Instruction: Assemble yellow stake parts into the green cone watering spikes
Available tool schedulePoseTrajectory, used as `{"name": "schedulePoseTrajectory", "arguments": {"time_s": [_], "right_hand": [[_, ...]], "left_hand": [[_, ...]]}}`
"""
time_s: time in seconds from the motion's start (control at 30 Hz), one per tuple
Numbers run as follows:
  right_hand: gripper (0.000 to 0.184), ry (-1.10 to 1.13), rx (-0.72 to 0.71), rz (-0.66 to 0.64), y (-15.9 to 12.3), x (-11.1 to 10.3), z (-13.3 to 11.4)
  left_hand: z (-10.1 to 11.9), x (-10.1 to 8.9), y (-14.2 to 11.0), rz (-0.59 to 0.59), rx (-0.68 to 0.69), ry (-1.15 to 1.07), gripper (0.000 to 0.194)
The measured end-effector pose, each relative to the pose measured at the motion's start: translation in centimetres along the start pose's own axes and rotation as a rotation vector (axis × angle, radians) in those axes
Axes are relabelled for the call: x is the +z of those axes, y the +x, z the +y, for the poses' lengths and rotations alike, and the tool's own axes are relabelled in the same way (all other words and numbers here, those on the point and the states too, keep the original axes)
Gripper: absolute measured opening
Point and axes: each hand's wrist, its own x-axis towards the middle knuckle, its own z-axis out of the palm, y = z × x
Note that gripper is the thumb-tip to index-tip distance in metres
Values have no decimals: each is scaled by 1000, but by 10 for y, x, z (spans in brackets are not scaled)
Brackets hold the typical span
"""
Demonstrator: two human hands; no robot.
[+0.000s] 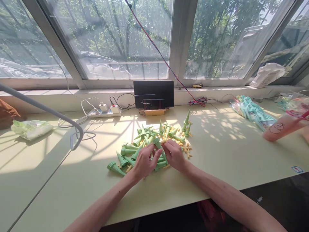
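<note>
A green plastic cone spike with a ribbed collar is gripped between the thumb and fingers of my left hand, collar up and tip slanting down to the right. My right hand is close beside it, its fingers pinched on a small yellow plastic piece near the collar. Much of that piece is hidden by the fingers. Around both hands spreads a pile of similar green cones, mixed with small yellow cross-shaped pieces. Beyond my right hand, a green cone stands upright.
Behind the pile a dark tablet and a phone lean on a cardboard stand. A power strip with plugs lies left of them. A grey tube arches over the left side. Bagged teal items and a pink cup are at right.
</note>
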Motion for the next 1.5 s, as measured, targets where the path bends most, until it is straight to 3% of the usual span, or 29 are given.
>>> {"name": "schedulePoseTrajectory", "arguments": {"time_s": [0.4, 0.73, 1.03, 1.2, 1.5], "right_hand": [[33, -19, 7, -29, 1, -1, -2], [33, -5, 4, -33, -2, 2, -1], [36, -12, -10, -16, 1, -1, -6], [36, 14, -1, 2, 3, -2, -8], [33, 16, 52, 7, 3, 1, -9]], "left_hand": [[-3, 5, -2, 73, 81, 175, 21], [-9, 5, -2, 53, 83, 196, 13], [-8, -4, 1, 28, 146, 249, 18], [-11, -3, 0, 71, 180, 299, 27], [-13, 3, 0, 103, 49, 141, 17]]}}
